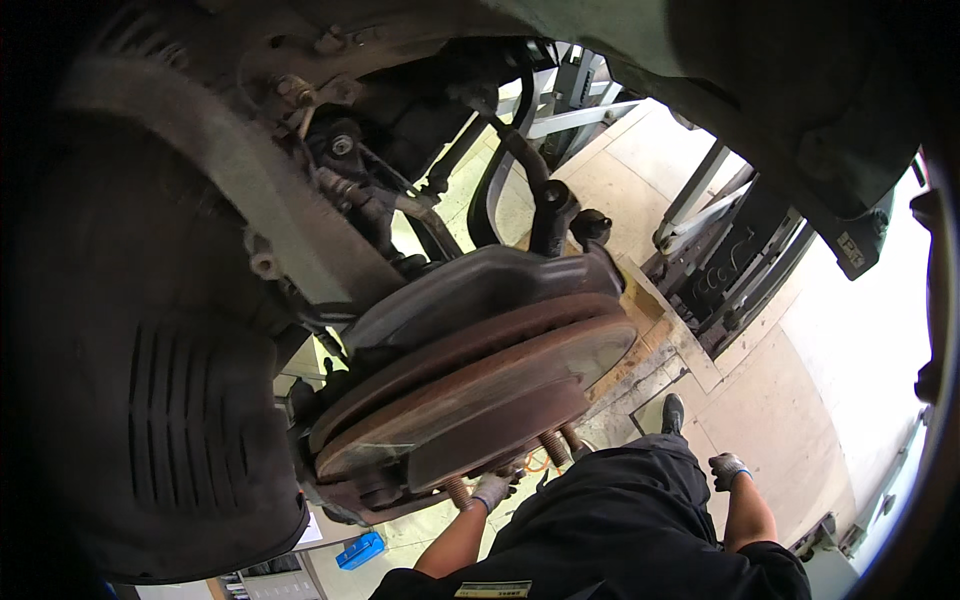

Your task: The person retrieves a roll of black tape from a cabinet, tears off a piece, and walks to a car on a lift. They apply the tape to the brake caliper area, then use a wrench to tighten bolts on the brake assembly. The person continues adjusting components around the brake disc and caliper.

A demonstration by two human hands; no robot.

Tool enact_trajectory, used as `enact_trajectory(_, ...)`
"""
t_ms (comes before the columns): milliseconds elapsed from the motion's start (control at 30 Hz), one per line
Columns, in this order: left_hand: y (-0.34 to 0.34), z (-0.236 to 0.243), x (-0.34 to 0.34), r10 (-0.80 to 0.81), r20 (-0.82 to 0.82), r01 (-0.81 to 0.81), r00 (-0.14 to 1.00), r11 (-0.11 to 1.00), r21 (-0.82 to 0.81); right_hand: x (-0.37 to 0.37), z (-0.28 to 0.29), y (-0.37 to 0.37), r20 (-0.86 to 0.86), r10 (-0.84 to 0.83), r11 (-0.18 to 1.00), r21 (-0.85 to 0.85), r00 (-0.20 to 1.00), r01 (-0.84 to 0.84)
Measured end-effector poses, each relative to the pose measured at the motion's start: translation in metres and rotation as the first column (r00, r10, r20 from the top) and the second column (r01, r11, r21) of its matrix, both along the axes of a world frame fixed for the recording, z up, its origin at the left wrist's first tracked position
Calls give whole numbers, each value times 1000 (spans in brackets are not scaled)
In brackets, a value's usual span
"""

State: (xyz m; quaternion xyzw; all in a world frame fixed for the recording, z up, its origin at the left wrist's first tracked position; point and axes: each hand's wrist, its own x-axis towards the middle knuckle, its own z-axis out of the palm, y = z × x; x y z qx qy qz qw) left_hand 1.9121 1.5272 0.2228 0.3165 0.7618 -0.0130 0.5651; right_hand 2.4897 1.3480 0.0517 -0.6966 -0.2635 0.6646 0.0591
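A rusty brake disc (480,400) with its raised hub (500,430) fills the middle, edge toward me. Several threaded wheel studs (459,493) stick out of the hub on my side. My left hand (492,490), in a light grey glove, is right beside the studs under the hub's near face. Its fingers look curled, but what they hold, if anything, is hidden. Away from the disc, my right hand (729,470), gloved too, hangs low at my right side. It is closed, and I cannot make out anything inside it.
A dark slotted wheel-arch liner (190,420) curves along the left. Suspension arms (548,215) and a grey strut (240,190) sit above the disc. Lift parts (740,270) stand on the tiled floor (770,400) at right. A blue box (360,551) lies at lower left.
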Motion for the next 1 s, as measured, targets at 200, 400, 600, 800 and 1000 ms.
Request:
enact_trajectory(200, 1, 8, 50, -424, -3, 424, 906, 906, 10, 35, -21, -15, 472, 630, 672, 68, 617, -738)
enact_trajectory(400, -7, 44, 74, -411, -79, 407, 908, 912, -57, 14, 39, 52, 86, -568, 802, -166, 819, 574)
enact_trajectory(600, -17, 43, 48, -229, -71, 223, 971, 971, -91, -4, 75, 94, 40, -469, 873, -134, 882, 470)
enact_trajectory(800, -40, -16, 12, -486, -181, 464, 855, 873, -149, 8, 59, 82, 65, -413, 890, -182, 908, 418)
enact_trajectory(1000, -45, 26, 64, -597, -216, 593, 773, 800, -88, 39, 33, 60, 110, -128, 986, -91, 986, 138)
